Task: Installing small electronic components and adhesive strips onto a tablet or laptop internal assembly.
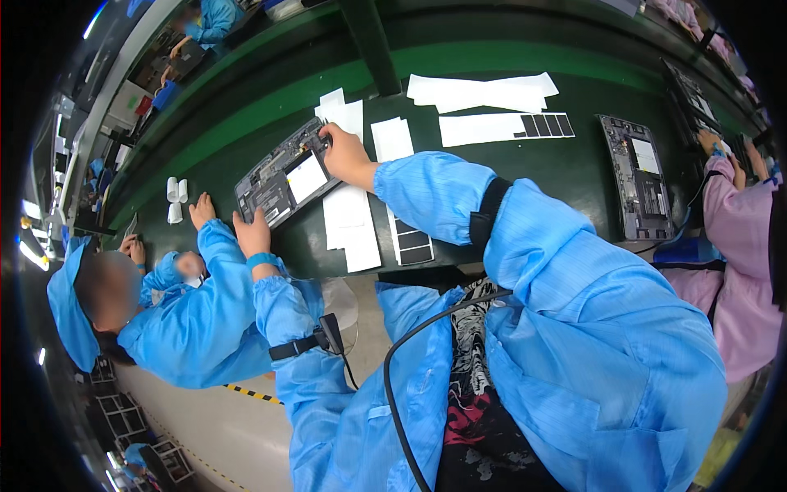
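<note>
A grey laptop base with its inner boards and a white panel exposed is held tilted above the green bench. My left hand grips its near left corner, with the thumb on the edge. At the far right corner, my right hand is closed round the rim. Under and beside the laptop lie white paper sheets. Just right of them is a white sheet with black rectangular stickers.
Another opened laptop base lies right on the bench. More sheets and a black-sticker strip lie at the back. White rolls stand left. Co-workers in blue and pink sit either side. A cable crosses my front.
</note>
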Demonstrator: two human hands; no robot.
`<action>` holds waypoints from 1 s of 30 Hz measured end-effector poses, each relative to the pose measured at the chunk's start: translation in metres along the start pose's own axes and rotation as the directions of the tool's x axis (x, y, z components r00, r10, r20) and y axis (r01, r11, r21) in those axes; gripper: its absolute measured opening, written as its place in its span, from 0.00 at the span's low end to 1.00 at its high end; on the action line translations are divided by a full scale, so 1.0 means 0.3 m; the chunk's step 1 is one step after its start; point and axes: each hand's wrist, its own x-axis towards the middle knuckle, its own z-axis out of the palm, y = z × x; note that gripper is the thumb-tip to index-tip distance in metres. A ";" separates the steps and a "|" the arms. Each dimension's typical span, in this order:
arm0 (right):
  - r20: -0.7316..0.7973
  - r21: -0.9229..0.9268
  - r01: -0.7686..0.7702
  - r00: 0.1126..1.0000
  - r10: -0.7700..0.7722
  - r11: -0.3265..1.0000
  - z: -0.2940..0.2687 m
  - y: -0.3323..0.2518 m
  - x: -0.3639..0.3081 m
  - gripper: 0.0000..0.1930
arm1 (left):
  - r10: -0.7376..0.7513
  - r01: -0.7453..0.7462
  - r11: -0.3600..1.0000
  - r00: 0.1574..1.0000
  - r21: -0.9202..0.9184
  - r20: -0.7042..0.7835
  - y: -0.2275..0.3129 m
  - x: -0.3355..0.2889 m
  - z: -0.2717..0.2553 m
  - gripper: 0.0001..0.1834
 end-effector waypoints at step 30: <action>-0.811 -0.250 -0.491 0.577 0.097 0.834 -1.546 0.014 -0.959 0.09 | 0.596 0.180 0.711 0.359 -0.680 0.718 1.076 -1.295 0.479 0.35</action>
